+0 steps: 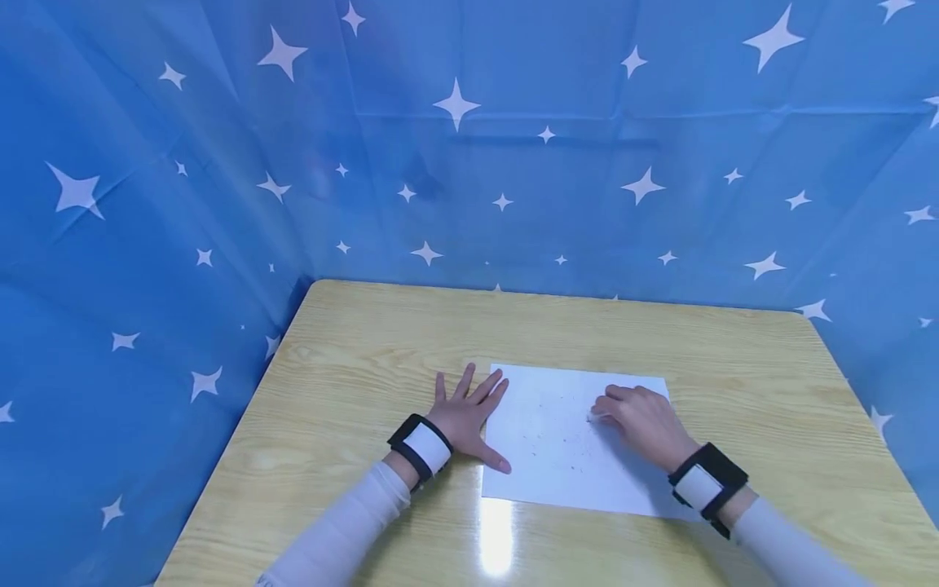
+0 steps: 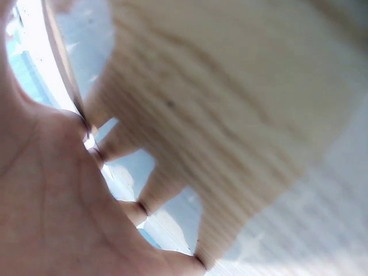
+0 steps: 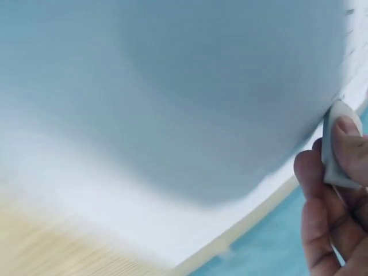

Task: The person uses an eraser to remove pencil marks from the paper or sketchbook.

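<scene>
A white sheet of paper [image 1: 543,481] lies flat on the wooden table, with small dark specks scattered over its middle. My left hand [image 1: 465,422] is spread at the paper's left edge, thumb and fingertips reaching onto or beside the sheet. In the left wrist view its palm [image 2: 63,195] is raised and the fingertips meet the surface. Over the right half of the sheet, my right hand [image 1: 647,425] pinches a white eraser [image 3: 330,158] between thumb and fingers. The eraser's tip is right at the paper, close to some dark marks.
The light wooden table [image 1: 352,350] extends around the sheet on all sides. A blue curtain with white stars [image 1: 469,179] hangs behind the table and along its left side. Black bands with white patches [image 1: 427,447] wrap both wrists.
</scene>
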A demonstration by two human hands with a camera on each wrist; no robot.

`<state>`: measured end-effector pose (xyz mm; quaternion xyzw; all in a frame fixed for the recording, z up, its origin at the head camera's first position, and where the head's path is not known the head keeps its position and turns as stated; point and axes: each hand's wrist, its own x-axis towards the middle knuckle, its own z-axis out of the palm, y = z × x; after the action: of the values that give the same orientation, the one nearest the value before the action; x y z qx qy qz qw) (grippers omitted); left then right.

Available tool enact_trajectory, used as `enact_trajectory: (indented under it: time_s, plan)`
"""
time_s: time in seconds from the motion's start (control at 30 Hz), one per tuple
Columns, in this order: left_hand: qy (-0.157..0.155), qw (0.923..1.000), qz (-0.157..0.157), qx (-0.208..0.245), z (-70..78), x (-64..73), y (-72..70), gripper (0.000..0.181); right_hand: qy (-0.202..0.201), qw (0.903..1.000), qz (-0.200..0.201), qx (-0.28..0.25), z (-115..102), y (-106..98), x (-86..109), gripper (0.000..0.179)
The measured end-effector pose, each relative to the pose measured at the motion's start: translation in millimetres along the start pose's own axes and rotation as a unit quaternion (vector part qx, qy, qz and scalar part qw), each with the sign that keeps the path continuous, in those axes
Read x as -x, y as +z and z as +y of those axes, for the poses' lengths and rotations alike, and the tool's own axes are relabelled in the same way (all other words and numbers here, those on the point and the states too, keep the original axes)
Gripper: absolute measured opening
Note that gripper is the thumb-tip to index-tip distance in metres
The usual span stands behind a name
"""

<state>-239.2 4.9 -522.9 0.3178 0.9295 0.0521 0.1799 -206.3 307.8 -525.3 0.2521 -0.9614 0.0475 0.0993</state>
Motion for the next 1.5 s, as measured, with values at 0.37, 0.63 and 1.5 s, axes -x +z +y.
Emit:
enact_trajectory:
  time_s: [0.37, 0.63, 1.5]
  plan:
    - [0.002, 1.0000, -0.002, -0.001, 1.0, 4.2, -5.2, 0.127, -0.049, 0.9981, -0.034, -0.018, -67.0, 1.2, -54.1, 0.013]
    - [-0.006, 0.9999, 0.000, -0.011, -0.1, -3.2, 0.6, 0.130, -0.085, 0.9943, -0.027, 0.057, -49.3, -5.2, -32.0, 0.010]
    - [-0.010, 0.9997, -0.005, -0.023, 1.6, -1.3, 0.2, 0.131, -0.069, 0.9940, -0.012, 0.083, -28.9, -9.2, 6.3, 0.008]
